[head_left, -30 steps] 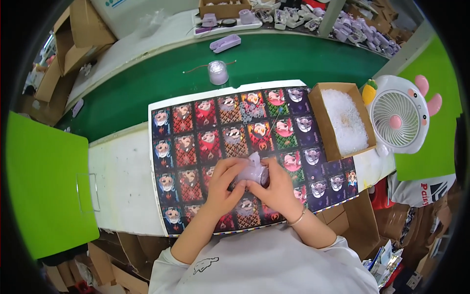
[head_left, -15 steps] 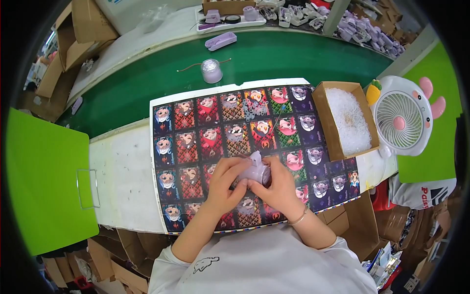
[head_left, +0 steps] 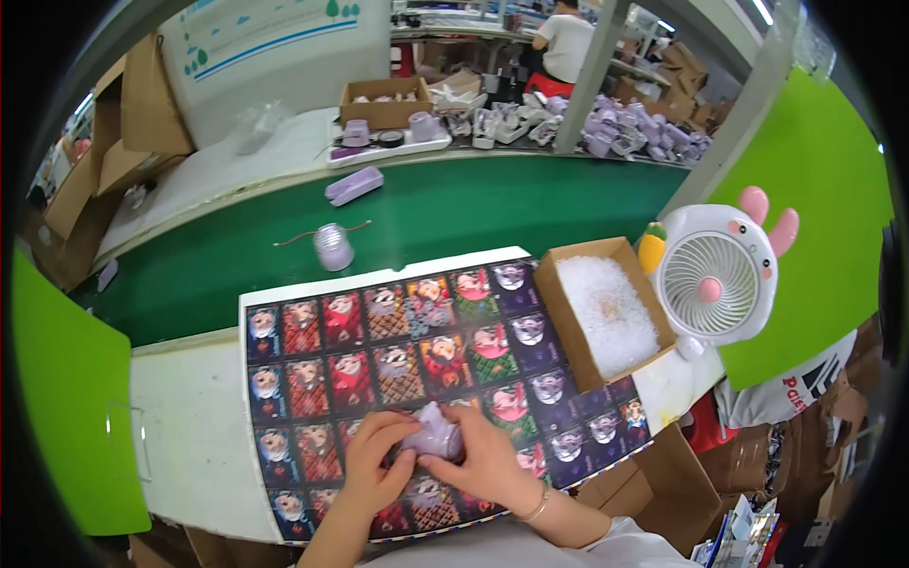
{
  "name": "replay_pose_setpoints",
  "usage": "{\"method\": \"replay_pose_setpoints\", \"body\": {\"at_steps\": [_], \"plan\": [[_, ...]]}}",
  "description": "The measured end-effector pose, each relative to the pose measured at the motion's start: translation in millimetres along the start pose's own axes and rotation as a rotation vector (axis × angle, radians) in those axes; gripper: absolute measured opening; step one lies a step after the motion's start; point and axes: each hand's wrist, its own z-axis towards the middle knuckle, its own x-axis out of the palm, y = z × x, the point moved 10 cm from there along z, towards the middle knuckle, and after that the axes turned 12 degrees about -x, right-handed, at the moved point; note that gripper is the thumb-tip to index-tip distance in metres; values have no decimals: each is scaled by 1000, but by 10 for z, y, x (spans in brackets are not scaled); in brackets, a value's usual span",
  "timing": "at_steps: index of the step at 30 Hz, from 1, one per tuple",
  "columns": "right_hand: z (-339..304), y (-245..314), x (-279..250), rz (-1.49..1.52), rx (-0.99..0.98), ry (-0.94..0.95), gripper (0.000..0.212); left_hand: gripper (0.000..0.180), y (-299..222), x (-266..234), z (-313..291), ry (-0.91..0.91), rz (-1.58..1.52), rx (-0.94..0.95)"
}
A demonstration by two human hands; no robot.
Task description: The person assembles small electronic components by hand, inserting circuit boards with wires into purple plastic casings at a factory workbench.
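A rounded lilac plastic part (head_left: 436,434) with a small knob on its upper side is held between my two hands, low over a printed sheet. My left hand (head_left: 379,464) grips it from the left, its fingers curled over the far side and its thumb in front. From the right, my right hand (head_left: 488,461) closes on the same part, thumb near the other thumb. Fingers cover much of the part's sides. The sheet (head_left: 311,417) beneath carries rows of colourful cartoon cards. Small clear rings (head_left: 431,317) lie in a cluster on it.
A cardboard box (head_left: 559,317) of clear pellets stands right, beside a white rabbit-eared fan (head_left: 708,289). On the green belt (head_left: 473,213) sit a lilac cup (head_left: 333,248) with wires and a long lilac part (head_left: 354,186). Lilac parts (head_left: 634,133) pile up behind; a person (head_left: 566,43) sits farther back.
My view has tilted up, so the bench sits lower and farther left, and the background person shows. Both hands keep hold of the lilac part.
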Motion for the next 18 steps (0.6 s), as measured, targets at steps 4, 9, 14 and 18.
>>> {"method": "replay_pose_setpoints", "body": {"at_steps": [4,9,14,18], "plan": [[-16,-35,-5,31,-6,-18,69,31,-55,4,42,14,-20,-14],[-2,-79,-1,35,12,1,72,33,-43,2,67,3,13,-16],[-20,-107,10,38,34,1,71,33,18,18,46,5,11,-42],[-53,-106,8,44,30,-9,71,32,-8,26,29,4,11,-41]]}}
